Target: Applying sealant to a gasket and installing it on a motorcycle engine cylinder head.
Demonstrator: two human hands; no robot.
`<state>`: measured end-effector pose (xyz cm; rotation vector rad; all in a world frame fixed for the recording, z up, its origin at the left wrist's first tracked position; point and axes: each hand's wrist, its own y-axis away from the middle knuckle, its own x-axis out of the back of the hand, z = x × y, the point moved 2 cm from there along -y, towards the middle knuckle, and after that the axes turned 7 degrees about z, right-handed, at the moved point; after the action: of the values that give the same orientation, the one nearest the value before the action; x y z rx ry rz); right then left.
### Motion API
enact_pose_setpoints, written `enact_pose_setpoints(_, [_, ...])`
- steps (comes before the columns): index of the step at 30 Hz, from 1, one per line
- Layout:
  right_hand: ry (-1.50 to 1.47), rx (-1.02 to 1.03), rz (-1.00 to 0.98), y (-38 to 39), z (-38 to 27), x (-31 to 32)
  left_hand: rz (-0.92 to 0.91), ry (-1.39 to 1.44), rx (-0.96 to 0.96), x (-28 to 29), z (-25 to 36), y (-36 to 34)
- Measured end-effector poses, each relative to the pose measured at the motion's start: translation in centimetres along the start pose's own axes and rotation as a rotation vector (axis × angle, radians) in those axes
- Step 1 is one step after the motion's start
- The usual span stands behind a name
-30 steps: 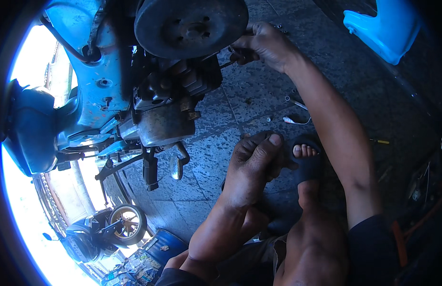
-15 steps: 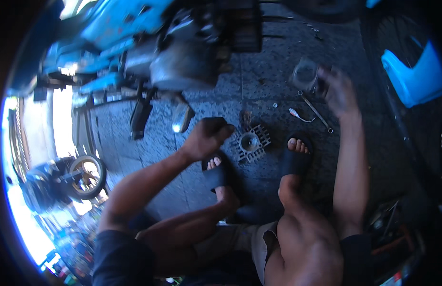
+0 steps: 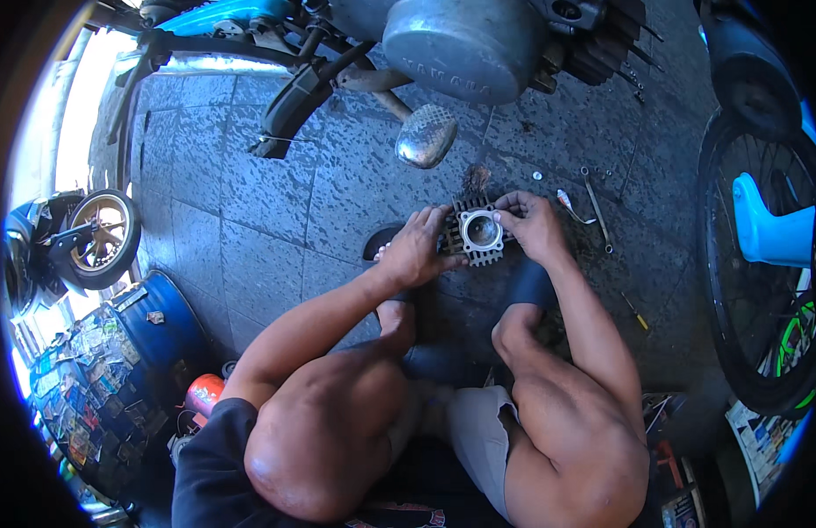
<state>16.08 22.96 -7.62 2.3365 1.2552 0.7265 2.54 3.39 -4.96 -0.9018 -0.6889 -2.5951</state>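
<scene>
Between my feet on the floor lies a finned metal cylinder head [image 3: 487, 258]. On top of it sits a flat metal ring [image 3: 466, 232], like a gasket, with a large round opening and holes at its corners. My left hand [image 3: 415, 248] is closed around the left fins, fingers at the far side and thumb at the near side. From the right, my right hand [image 3: 536, 227] pinches the ring's edge between thumb and fingers. Part of the cylinder head is hidden under the ring and both hands.
A motorcycle engine [image 3: 461, 53] and a kick pedal [image 3: 427, 136] hang over the far floor. Right of my hands lie a wrench [image 3: 596, 211], a spark plug-like piece [image 3: 564, 199] and a screwdriver [image 3: 637, 312]. A blue drum [image 3: 175, 308] stands left; a wheel [image 3: 709, 290] stands right.
My right hand has come down and left, bringing the ring from above the wrench onto the cylinder head. My left hand has moved right and taken hold of the fins. The view has shifted.
</scene>
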Motion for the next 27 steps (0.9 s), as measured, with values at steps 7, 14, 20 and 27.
enact_pose_setpoints(7, [0.137, 0.161, 0.126, 1.7, -0.5, -1.1, -0.063, 0.105, -0.086, 0.0, -2.4, -0.7])
enact_pose_setpoints(14, [0.302, 0.270, 0.165, 2.6, -1.3, -1.3, -0.048, 0.120, -0.222, 0.1, -2.8, -0.5])
enact_pose_setpoints(20, [0.345, 0.322, 0.129, 4.5, -0.9, 0.1, -0.097, 0.155, -0.193, 0.3, -2.8, -0.4])
enact_pose_setpoints(27, [0.435, 0.438, 0.072, 5.9, 0.7, 0.1, -0.098, 0.163, -0.189, 0.1, -3.3, -0.7])
